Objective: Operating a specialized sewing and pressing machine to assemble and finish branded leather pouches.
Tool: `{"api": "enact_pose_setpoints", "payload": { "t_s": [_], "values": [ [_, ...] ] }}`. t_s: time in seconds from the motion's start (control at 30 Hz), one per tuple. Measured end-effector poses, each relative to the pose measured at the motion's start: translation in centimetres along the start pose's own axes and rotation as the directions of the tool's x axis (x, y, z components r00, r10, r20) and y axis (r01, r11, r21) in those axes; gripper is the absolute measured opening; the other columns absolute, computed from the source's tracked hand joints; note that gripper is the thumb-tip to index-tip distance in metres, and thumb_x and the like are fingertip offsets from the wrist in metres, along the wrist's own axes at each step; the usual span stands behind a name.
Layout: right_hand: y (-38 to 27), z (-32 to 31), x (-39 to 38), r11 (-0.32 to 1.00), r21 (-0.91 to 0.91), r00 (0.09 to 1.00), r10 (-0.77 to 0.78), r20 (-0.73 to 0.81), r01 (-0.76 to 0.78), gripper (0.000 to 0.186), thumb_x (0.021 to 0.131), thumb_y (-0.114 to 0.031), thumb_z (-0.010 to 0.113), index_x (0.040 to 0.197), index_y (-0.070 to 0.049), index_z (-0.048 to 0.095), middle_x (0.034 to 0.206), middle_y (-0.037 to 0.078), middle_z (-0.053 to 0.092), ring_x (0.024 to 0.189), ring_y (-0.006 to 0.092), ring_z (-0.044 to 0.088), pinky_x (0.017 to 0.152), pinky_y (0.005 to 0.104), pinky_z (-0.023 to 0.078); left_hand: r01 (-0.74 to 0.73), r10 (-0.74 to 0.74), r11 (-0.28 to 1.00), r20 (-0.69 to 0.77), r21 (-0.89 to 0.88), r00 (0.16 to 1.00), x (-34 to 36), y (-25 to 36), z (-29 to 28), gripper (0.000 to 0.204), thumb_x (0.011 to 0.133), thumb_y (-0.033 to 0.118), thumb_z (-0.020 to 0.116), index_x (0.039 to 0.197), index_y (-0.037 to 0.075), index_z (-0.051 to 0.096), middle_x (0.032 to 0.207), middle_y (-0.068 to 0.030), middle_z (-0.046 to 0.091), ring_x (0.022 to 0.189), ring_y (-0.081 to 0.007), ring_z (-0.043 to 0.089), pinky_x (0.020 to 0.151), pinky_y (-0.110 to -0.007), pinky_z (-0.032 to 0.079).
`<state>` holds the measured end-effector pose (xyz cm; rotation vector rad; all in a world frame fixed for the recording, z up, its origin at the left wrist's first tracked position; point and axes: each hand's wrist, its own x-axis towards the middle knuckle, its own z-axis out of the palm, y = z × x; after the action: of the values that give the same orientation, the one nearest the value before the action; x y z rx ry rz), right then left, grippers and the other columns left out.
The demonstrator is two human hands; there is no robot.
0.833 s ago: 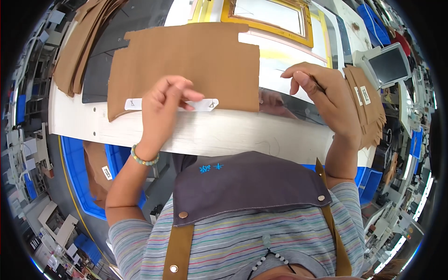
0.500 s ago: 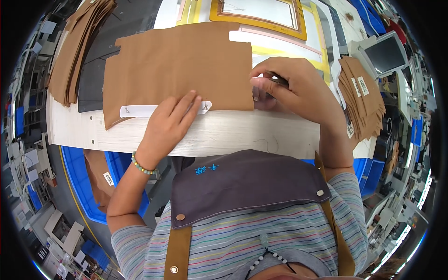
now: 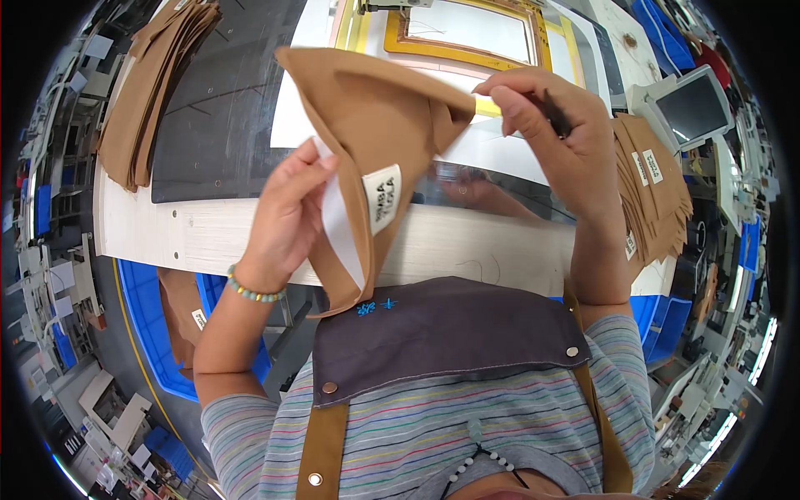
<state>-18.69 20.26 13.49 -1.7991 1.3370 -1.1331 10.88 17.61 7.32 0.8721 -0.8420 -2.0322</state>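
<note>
A brown fabric piece (image 3: pixel 346 104) is lifted and bent over itself, its lower end hanging past the table's front edge. My left hand (image 3: pixel 285 204) is closed on its left edge, where a white strip (image 3: pixel 339 229) lies along the cloth. A white label with dark print (image 3: pixel 382 198) shows on the fabric face. My right hand (image 3: pixel 575 137) is beside the fabric's right corner, thumb and forefinger close together; whether the fingertips grip the cloth I cannot tell. A dark slim tool (image 3: pixel 553 114) is tucked in that hand, its kind mostly hidden.
Stacks of brown fabric pieces stand at the left (image 3: pixel 154 100) and right (image 3: pixel 654 183). A yellow frame (image 3: pixel 400 37) lies at the back of the table. A grey monitor (image 3: pixel 687 100) stands far right; a blue bin (image 3: pixel 142 308) is below the table's left side.
The fabric lay flat with my left hand on the white strip. Now my left hand grips its edge, the piece is raised and turned over, and the label shows. My right hand has moved right and slightly farther away.
</note>
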Motion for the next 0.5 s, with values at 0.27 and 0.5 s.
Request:
{"api": "enact_pose_setpoints", "payload": {
  "t_s": [0.27,0.5],
  "values": [
    [2.5,6.4,0.3,0.963,-0.135,0.926,-0.177,0.334,0.233,0.022,0.100,-0.016,0.068,0.119,-0.007,0.075,0.088,0.009,0.066,0.078,0.0256,0.066,0.071,0.0358,0.053,0.111,-0.109,0.994,-0.088,0.015,0.990,1.6,-0.9,-0.3,0.036,0.107,0.020,0.057,0.137,0.001,0.057,0.130,-0.0082,0.069,0.111,-0.0108,0.069,0.097,-0.029,0.056],
    [3.4,8.2,0.1,0.962,-0.163,0.945,-0.167,0.280,0.219,0.021,0.096,-0.018,0.068,0.114,-0.010,0.074,0.093,0.013,0.070,0.085,0.0333,0.070,0.075,0.0433,0.056,0.081,-0.073,0.967,-0.042,0.243,0.996,2.9,-1.7,-0.7,0.028,0.107,0.017,0.062,0.130,0.001,0.065,0.117,-0.0044,0.075,0.100,-0.0078,0.070,0.089,-0.026,0.056]
  ]
}}
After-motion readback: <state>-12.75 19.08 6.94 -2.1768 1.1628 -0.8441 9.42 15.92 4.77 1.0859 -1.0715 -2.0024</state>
